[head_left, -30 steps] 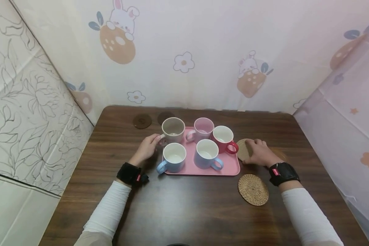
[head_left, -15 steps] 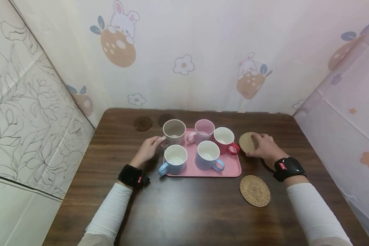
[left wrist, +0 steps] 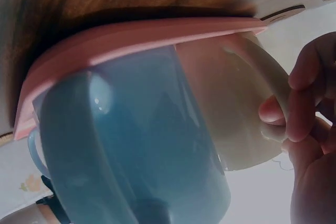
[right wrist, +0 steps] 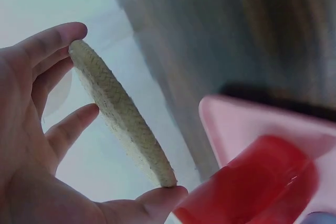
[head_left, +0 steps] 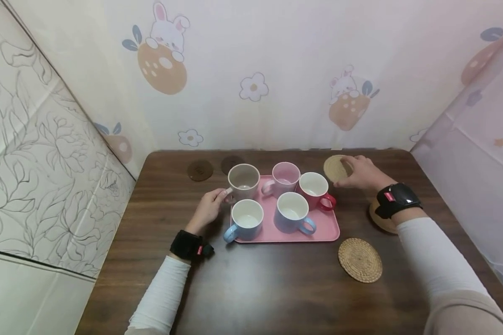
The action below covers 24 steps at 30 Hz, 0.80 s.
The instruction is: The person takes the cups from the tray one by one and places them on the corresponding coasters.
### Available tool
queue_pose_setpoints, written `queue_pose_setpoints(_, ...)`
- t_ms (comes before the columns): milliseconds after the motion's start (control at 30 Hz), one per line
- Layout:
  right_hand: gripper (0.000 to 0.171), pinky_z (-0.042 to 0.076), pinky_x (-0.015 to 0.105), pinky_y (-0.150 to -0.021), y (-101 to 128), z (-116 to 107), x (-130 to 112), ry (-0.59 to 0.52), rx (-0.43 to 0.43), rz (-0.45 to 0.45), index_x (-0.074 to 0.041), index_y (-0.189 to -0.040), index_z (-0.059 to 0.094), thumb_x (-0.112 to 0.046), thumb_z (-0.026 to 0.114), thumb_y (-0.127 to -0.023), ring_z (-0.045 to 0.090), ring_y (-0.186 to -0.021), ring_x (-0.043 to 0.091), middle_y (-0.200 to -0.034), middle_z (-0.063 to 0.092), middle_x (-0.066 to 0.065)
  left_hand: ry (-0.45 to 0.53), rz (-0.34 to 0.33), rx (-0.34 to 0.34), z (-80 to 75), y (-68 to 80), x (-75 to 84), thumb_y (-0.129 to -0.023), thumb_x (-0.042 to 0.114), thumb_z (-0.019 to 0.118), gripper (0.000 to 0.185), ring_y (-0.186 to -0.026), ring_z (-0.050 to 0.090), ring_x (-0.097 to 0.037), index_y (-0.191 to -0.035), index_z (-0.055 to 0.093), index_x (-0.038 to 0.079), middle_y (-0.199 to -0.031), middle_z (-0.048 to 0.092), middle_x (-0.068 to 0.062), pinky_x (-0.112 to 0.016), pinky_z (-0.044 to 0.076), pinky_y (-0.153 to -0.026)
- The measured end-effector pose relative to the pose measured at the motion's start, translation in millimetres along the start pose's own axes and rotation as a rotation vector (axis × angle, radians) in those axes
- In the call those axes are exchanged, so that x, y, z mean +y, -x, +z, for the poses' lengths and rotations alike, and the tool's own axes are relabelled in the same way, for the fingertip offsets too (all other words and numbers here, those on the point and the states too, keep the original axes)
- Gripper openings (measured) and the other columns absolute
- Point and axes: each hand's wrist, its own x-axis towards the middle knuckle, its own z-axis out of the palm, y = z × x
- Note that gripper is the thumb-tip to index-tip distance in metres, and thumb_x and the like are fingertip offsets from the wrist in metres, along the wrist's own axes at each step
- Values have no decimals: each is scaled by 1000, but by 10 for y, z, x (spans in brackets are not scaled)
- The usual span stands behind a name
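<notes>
Nearest the person, one woven coaster (head_left: 360,260) lies flat on the table (head_left: 251,288), well behind the right wrist. A second one (head_left: 381,219) peeks out right under the right forearm. Left hand (head_left: 210,208) now: fingers curled round the handle of the beige mug (head_left: 243,181), which stands at the tray's (head_left: 327,231) far left corner, just ahead of the fingertips; the blue mug (left wrist: 131,145) fills the wrist view beside it. Further out, the right hand (head_left: 362,172) has a third coaster, the held coaster (right wrist: 122,114), pinched edgewise between thumb (right wrist: 152,203) and spread fingers (right wrist: 50,40). It's off the table, disc tilted, beyond the red mug (head_left: 315,190) and to the right of the tray. The bare far right corner of the table lies directly ahead of those fingers, so the right hand is plainly the nearer one to it.
</notes>
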Motion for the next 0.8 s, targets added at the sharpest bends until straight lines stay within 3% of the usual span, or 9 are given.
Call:
queue_pose_setpoints(167, 97, 35, 68, -100, -269, -89, -178, 22, 9, -76, 1, -145, 36, -49, 79, -75, 30, -131, 50, -144, 36, 33, 15, -19, -11, -7, 13, 5, -104, 20, 45, 30, -57, 42, -13, -102, 65, -2, -85, 60, -24, -24, 35, -54)
queue_pose_setpoints(433, 90, 42, 53, -92, -634, -181, -500, 48, -33, -189, -1, -143, 41, -46, 79, -74, 44, -121, 40, -137, 47, 28, 30, -40, -3, 0, 96, 24, -104, 21, 46, 31, -57, 42, -13, -102, 66, -2, -84, 61, -22, -25, 35, -53)
queue_pose_setpoints(667, 84, 43, 51, -93, -944, -25, -686, 69, -71, -339, 1, -137, 48, -41, 81, -72, 50, -116, 38, -130, 54, 28, 54, -61, -18, 21, 212, 6, -104, 22, 47, 31, -55, 41, -12, -104, 66, -1, -85, 60, -24, -25, 35, -52)
queue_pose_setpoints(800, 82, 41, 54, -99, -1122, 156, -734, 70, -116, -359, -3, -136, 49, -44, 79, -72, 49, -120, 38, -132, 53, 25, 94, -71, -16, 50, 276, 10, -103, 22, 48, 30, -54, 41, -12, -102, 67, -2, -82, 58, -23, -25, 33, -50)
